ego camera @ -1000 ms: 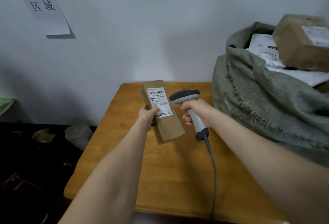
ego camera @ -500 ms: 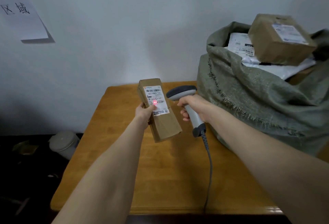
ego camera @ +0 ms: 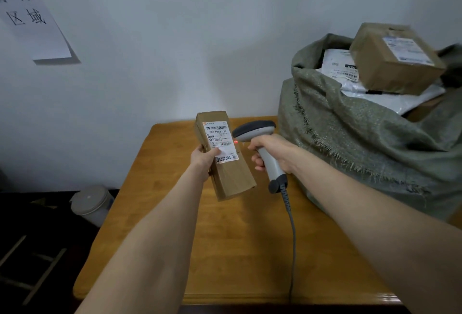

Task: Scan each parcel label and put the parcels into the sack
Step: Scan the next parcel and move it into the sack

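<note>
1. Counter of yellow wood lies under both our arms, its far edge against a pale wall.
2. Sack, grey-green and woven, stands on the counter's right side just beside our right forearm. Its mouth gapes, and its frayed near wall hides the lower part of what it holds.
3. In the sack's mouth we see a brown box with a label on top, resting on white mailers that bear barcodes.
4. A paper sign with handwritten characters hangs on the wall, upper left.
5. The parcel, a long brown carton, is held tilted above the counter with its label facing us. Our left grip curls round its left edge, thumb on the label's lower part.
6. Our right grip is wrapped round the handle of the scanner, whose head points left, just beside the parcel.
7. A white lidded tub stands on the dark floor, left of the counter.
8. The scanner's grey cable runs to the counter's near edge.
9. A red dot glows at the label's right edge.
</note>
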A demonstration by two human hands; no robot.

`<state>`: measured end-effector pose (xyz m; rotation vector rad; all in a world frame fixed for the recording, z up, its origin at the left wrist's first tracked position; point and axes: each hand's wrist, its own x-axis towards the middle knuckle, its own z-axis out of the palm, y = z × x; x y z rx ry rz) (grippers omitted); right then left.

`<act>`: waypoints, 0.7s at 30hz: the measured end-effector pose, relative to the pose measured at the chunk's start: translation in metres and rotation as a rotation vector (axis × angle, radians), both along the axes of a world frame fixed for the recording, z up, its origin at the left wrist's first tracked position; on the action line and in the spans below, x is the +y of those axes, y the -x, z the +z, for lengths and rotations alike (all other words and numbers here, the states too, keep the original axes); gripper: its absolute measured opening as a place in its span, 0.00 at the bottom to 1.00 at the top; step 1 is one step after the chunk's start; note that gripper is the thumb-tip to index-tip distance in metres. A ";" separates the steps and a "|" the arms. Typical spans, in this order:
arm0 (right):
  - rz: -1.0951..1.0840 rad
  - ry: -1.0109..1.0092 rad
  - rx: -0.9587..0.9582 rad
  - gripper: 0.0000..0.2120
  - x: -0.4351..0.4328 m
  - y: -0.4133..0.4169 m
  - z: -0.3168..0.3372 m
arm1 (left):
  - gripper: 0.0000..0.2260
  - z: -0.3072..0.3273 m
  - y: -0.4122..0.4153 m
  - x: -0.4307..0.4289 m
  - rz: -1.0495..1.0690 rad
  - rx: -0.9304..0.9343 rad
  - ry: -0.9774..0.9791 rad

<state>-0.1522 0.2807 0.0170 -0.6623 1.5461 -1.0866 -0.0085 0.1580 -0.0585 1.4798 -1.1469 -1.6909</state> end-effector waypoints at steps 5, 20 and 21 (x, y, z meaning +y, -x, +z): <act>-0.036 0.079 -0.078 0.04 -0.002 0.018 0.033 | 0.19 0.042 0.009 -0.010 0.065 0.096 0.058; -0.142 0.259 0.095 0.23 0.107 0.195 0.205 | 0.17 0.241 0.202 0.093 -0.069 0.355 0.233; -0.115 0.230 0.164 0.21 0.122 0.215 0.208 | 0.16 0.245 0.224 0.113 -0.070 0.364 0.233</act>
